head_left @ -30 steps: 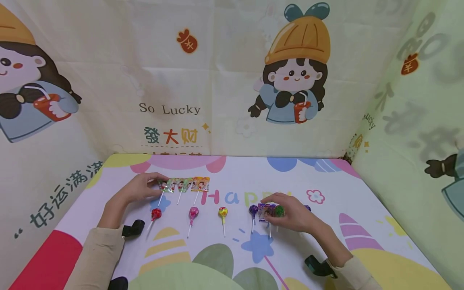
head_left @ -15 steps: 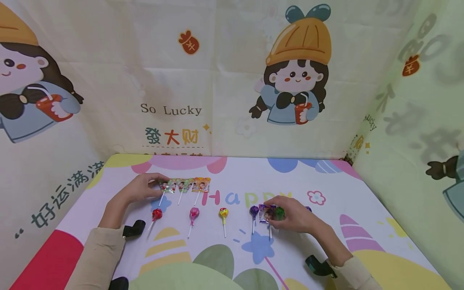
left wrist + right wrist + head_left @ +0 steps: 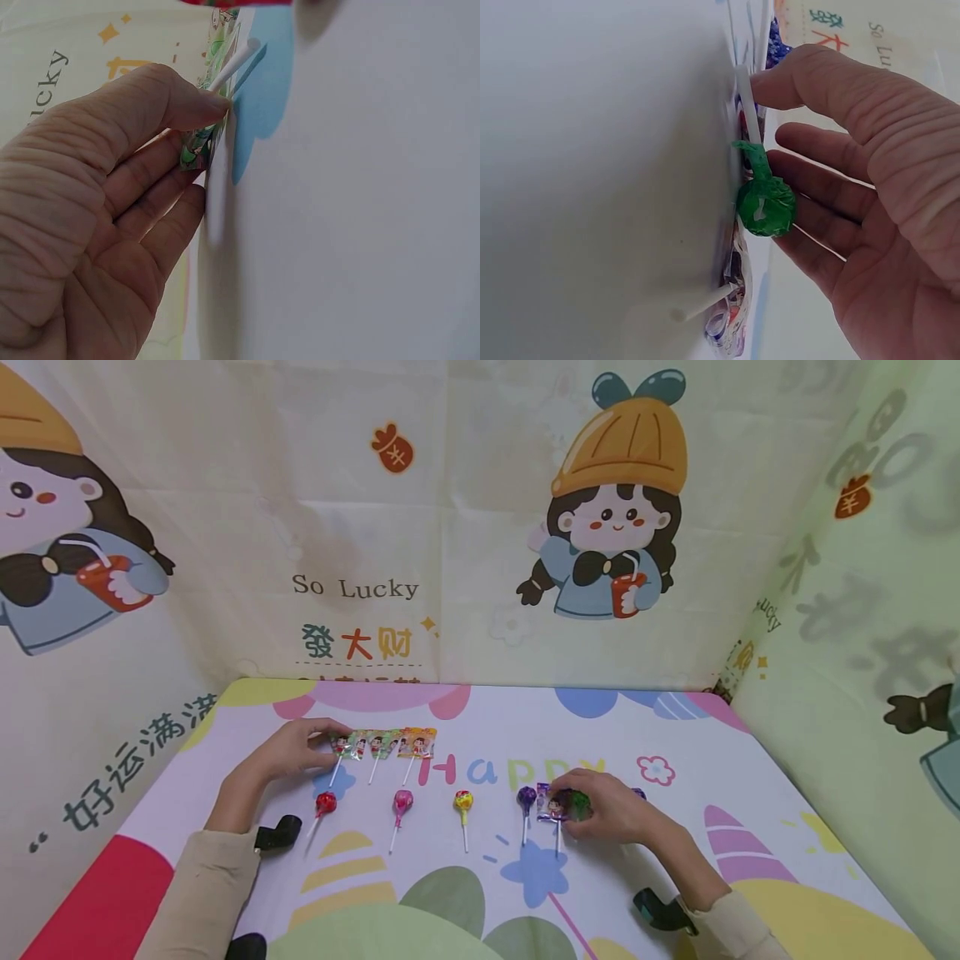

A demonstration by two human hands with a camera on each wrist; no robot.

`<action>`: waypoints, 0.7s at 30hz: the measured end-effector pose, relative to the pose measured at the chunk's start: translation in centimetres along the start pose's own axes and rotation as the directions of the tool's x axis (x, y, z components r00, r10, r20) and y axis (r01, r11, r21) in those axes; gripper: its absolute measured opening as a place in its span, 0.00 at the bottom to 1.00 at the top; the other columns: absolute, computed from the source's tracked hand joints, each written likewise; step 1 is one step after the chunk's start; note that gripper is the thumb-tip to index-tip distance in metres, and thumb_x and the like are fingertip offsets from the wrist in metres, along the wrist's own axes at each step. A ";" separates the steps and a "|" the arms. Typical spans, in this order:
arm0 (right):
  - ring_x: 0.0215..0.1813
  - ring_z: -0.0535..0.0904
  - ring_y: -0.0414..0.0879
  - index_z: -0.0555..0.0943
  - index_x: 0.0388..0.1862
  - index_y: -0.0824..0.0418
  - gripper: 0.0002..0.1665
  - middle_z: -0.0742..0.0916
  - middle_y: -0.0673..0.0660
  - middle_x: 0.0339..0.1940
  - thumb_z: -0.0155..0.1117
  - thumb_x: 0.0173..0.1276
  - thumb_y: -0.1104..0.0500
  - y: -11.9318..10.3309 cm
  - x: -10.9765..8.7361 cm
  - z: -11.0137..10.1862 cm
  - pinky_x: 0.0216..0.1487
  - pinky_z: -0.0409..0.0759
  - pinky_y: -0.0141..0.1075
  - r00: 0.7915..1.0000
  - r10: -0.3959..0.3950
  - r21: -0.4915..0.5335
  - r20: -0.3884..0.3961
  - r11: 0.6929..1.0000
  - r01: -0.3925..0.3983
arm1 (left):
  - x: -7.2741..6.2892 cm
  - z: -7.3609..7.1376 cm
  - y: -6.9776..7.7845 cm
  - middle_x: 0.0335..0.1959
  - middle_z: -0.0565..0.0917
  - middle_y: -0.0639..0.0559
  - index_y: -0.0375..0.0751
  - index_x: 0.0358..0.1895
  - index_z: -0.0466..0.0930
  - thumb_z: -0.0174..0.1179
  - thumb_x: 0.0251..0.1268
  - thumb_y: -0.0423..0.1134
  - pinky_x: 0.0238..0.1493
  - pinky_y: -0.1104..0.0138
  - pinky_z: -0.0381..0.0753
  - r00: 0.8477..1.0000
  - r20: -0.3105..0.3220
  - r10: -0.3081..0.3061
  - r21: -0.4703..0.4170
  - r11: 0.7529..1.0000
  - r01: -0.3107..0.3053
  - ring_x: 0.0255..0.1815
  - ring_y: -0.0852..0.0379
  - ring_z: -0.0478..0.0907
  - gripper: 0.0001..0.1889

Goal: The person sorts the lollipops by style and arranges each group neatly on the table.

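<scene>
In the head view my left hand point(image 3: 279, 750) pinches the edge of a lollipop in a flat green wrapper point(image 3: 352, 744), the leftmost of three lying side by side. The left wrist view has my thumb on that wrapper point(image 3: 196, 150), its white stick point(image 3: 234, 66) poking out. My right hand point(image 3: 611, 807) hovers low with fingers loosely bent, fingertips at a lollipop in a flat purple wrapper point(image 3: 545, 802). Thumb and fingers stand apart in the right wrist view, where a round green lollipop point(image 3: 767, 208) lies beside the palm. The head view mostly hides it behind the fingers.
Round lollipops in red point(image 3: 326, 803), pink point(image 3: 402, 802), yellow point(image 3: 463, 800) and dark purple point(image 3: 527, 796) form a front row. Another wrapped lollipop point(image 3: 726, 319) shows in the right wrist view. Behind the patterned table point(image 3: 480, 710) hangs a printed curtain point(image 3: 480, 527).
My right hand has slid slightly right across the purple wrapper, uncovering more of it, and covers more of the green lollipop. My left hand stays in place.
</scene>
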State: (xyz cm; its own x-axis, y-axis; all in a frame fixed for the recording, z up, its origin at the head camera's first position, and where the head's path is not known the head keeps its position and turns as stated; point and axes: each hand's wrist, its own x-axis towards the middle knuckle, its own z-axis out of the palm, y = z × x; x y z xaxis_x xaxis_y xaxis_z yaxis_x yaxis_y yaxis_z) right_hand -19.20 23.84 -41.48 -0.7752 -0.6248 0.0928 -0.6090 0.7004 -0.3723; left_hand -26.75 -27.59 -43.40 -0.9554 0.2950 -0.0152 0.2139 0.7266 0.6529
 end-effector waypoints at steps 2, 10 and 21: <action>0.53 0.79 0.46 0.84 0.57 0.56 0.26 0.86 0.52 0.54 0.77 0.58 0.58 0.0 0.1 0.0 0.57 0.82 0.47 1.000 0.002 -0.002 -0.002 1.000 -0.002 | 0.0 0.0 0.0 0.65 0.79 0.39 0.44 0.63 0.82 0.71 0.61 0.35 0.68 0.45 0.73 1.000 -0.001 0.002 0.001 1.000 -0.002 0.70 0.35 0.69 0.25; 0.57 0.80 0.49 0.83 0.58 0.59 0.28 0.85 0.54 0.57 0.78 0.58 0.56 0.3 0.4 -0.1 0.61 0.81 0.52 1.000 0.010 -0.007 0.002 1.000 -0.010 | 0.0 0.0 -0.1 0.66 0.78 0.39 0.44 0.62 0.82 0.72 0.61 0.35 0.69 0.45 0.73 1.000 0.002 0.000 -0.002 1.000 0.000 0.71 0.35 0.68 0.24; 0.52 0.80 0.45 0.85 0.56 0.59 0.26 0.87 0.52 0.53 0.79 0.57 0.57 0.6 1.0 -0.2 0.58 0.82 0.48 0.999 0.038 0.019 0.010 0.999 -0.038 | 0.2 0.0 -0.2 0.65 0.78 0.39 0.45 0.63 0.82 0.72 0.61 0.36 0.69 0.44 0.73 1.000 0.002 -0.005 0.001 1.000 0.005 0.71 0.36 0.69 0.25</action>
State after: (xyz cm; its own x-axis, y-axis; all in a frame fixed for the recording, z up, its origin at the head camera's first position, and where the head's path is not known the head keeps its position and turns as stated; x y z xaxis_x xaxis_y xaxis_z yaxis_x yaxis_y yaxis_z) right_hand -20.41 23.71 -41.44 -0.7962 -0.6011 0.0693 -0.5756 0.7171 -0.3930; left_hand -26.96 -27.72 -43.54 -0.9559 0.2930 -0.0198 0.2098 0.7286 0.6520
